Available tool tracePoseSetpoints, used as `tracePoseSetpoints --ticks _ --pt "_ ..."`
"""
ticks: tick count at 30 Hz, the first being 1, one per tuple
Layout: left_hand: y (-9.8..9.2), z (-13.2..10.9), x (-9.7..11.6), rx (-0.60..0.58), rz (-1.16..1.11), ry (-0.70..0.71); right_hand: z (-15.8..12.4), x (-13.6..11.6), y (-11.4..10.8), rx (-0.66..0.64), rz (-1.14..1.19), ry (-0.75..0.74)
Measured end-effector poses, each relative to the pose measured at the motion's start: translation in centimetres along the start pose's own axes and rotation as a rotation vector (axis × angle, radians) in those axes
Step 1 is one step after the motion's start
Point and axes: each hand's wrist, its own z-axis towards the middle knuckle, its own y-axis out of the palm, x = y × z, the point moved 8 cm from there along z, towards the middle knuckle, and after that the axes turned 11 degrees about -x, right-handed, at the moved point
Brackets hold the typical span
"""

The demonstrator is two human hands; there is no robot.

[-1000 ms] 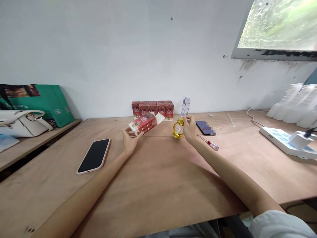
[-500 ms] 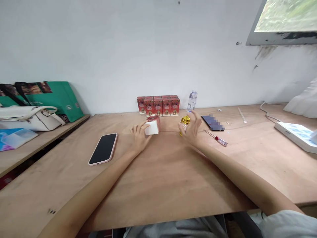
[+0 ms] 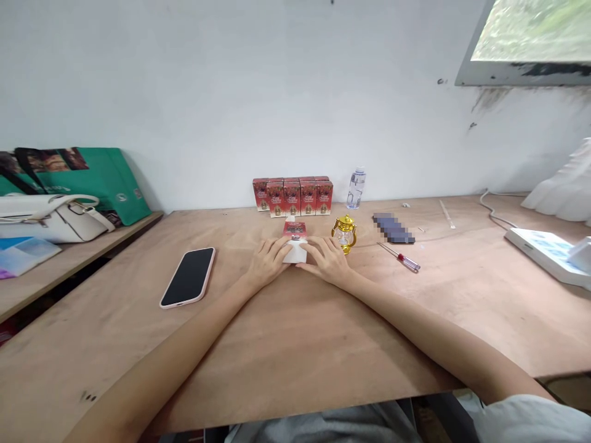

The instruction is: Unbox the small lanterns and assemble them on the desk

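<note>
A small red and white cardboard box (image 3: pixel 294 229) lies on the wooden table, its white end toward me and a pale flap showing at the far end. My left hand (image 3: pixel 268 261) grips it from the left, fingers closed against its side. From the right, my right hand (image 3: pixel 327 259) is closed on the same box, thumb low and fingers over the near end. Just beyond the right hand stands a small gold lantern (image 3: pixel 344 235) with a clear body. Several matching red boxes (image 3: pixel 300 198) stand in rows against the wall.
A phone (image 3: pixel 188 277) lies at the left. Right of the lantern are a screwdriver (image 3: pixel 399 257) and a dark phone (image 3: pixel 393 227). A water bottle (image 3: pixel 356 188) stands by the wall. A power strip (image 3: pixel 549 252) sits far right; a white handbag (image 3: pixel 50 218) far left.
My right hand has moved left, away from the lantern, and now holds the box too. The box has shifted slightly right and toward me with my left hand.
</note>
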Motion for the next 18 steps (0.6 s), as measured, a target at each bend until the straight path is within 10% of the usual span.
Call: tracePoseSetpoints --ticks 18 --pt "1.6 -0.4 -1.3 -0.157 -0.138 -0.097 0.0 0.9 1.0 -0.077 0.367 0.1"
